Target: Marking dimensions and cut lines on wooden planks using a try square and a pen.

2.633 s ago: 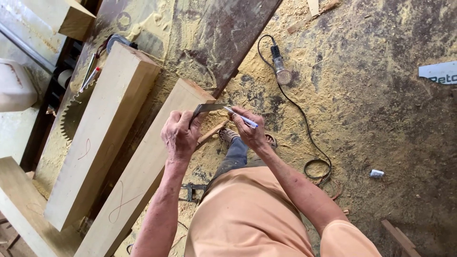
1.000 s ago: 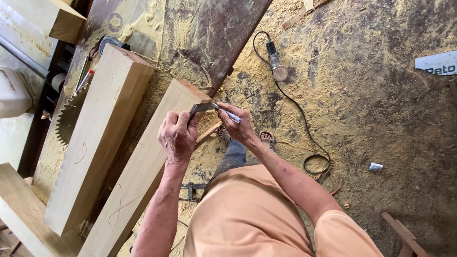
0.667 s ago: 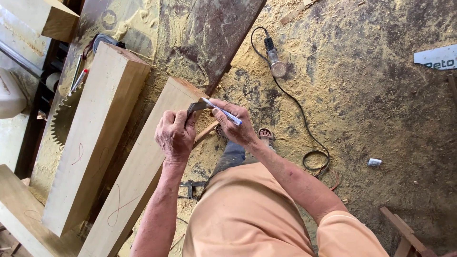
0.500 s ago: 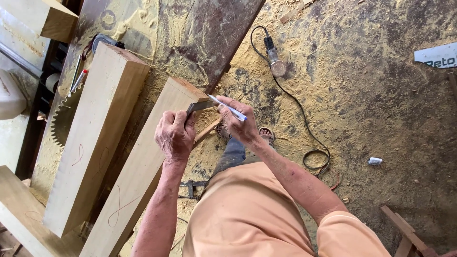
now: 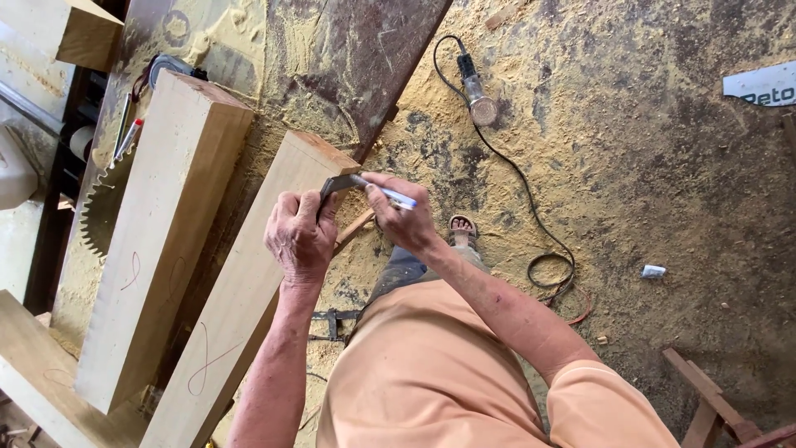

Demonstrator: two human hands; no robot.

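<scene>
Head view, looking straight down.

- Left hand (image 5: 300,235): closed, fingers curled over a metal try square (image 5: 338,183), pressing it to the near end of the wooden beam (image 5: 249,282).
- Right hand (image 5: 400,216): closed in a pinch grip around a white marker pen (image 5: 390,196), its tip at the blade of the try square, by the beam's end edge.
- Wooden beam: long, pale, squared timber; runs diagonally from lower left to upper centre; red curved scribble on its upper face, toward the lower end. Its upper end lies beside a dark rusty metal sheet (image 5: 348,58).
- Second wooden beam (image 5: 162,241): thicker, lies just to the left of the first and roughly parallel to it, apart by a narrow gap; faint red marks on its face.
- Circular saw blade (image 5: 99,207): toothed edge shows from under the left side of the second beam.
- Red-capped marker (image 5: 128,139): lies near the saw blade, at the far left.
- Power tool (image 5: 477,95) with black cable (image 5: 539,241): lies on the sawdust-covered floor (image 5: 663,182), well apart from the hands; the cable coils to the right of the person's sandalled foot (image 5: 462,226).
- Orange shirt (image 5: 431,373): fills the lower centre.
- Wooden frame (image 5: 713,406): lower right corner, only part shows.
</scene>
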